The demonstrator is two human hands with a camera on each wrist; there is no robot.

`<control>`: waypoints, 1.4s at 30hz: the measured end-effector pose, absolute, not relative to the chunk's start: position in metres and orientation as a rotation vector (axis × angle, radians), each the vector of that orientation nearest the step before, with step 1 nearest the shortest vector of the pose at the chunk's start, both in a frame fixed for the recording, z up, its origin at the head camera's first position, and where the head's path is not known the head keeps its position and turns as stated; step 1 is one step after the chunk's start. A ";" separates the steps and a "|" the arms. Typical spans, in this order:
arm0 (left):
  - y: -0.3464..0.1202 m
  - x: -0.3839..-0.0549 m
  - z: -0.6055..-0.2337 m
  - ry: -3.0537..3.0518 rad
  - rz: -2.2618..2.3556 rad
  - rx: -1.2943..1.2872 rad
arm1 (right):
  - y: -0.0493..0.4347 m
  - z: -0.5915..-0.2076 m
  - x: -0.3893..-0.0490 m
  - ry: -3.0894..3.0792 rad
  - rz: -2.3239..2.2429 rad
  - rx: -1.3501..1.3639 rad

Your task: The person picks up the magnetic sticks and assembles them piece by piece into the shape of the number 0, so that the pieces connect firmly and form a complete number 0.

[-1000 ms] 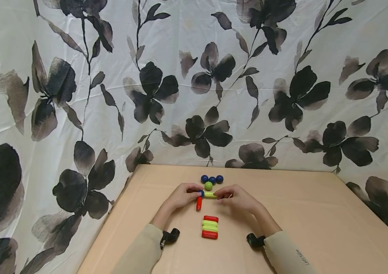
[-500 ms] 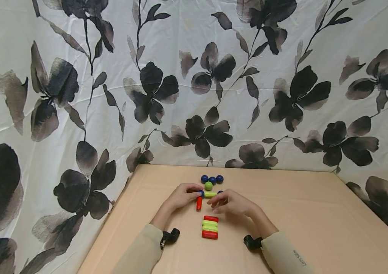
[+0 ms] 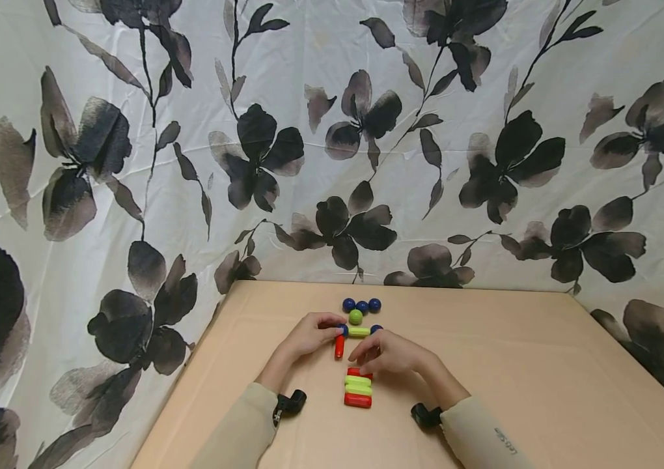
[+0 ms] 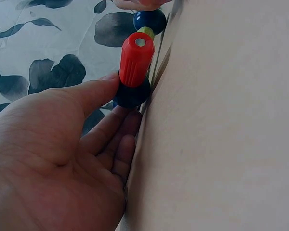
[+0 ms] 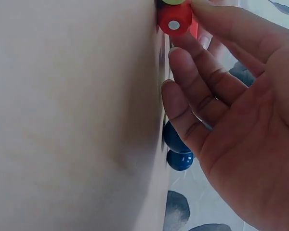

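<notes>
My left hand (image 3: 316,337) pinches a blue ball (image 4: 132,94) between thumb and fingers. From this ball a red rod (image 3: 339,347) points toward me, and a yellow-green rod (image 3: 359,332) runs right to a second blue ball (image 3: 376,329). My right hand (image 3: 390,354) is over the far end of a block of red and yellow-green rods, its fingers loosely bent. In the right wrist view its thumb tip is right at the end red rod (image 5: 174,21), the other fingers spread beyond it.
A green ball (image 3: 355,317) lies just beyond the joined pieces. Behind it three blue balls (image 3: 362,306) sit in a row. The block's yellow-green rods (image 3: 358,385) and near red rod (image 3: 358,400) lie side by side on the tan table (image 3: 484,365). A floral cloth hangs behind.
My right hand has let go by the right end of the yellow-green rod and come back toward me to the rod block, uncovering the second blue ball. The left hand stays put.
</notes>
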State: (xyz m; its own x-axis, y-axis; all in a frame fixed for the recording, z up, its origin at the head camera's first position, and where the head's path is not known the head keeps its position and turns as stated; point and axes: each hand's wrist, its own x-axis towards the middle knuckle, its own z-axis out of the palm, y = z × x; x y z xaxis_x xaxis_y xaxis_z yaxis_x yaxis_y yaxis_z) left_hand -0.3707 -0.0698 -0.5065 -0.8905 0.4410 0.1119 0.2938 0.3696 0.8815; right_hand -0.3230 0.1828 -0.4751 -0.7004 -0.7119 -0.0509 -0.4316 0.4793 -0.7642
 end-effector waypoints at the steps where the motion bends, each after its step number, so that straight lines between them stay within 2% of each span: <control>1: -0.070 -0.371 -0.506 2.477 1.552 0.669 | 0.182 -0.475 -0.323 2.375 -1.064 -0.955; 14: -0.071 -0.371 -0.508 2.461 1.567 0.686 | 0.181 -0.476 -0.323 2.484 -1.047 -0.875; 42: -0.072 -0.368 -0.506 2.460 1.573 0.678 | 0.184 -0.463 -0.315 2.570 -0.775 -0.924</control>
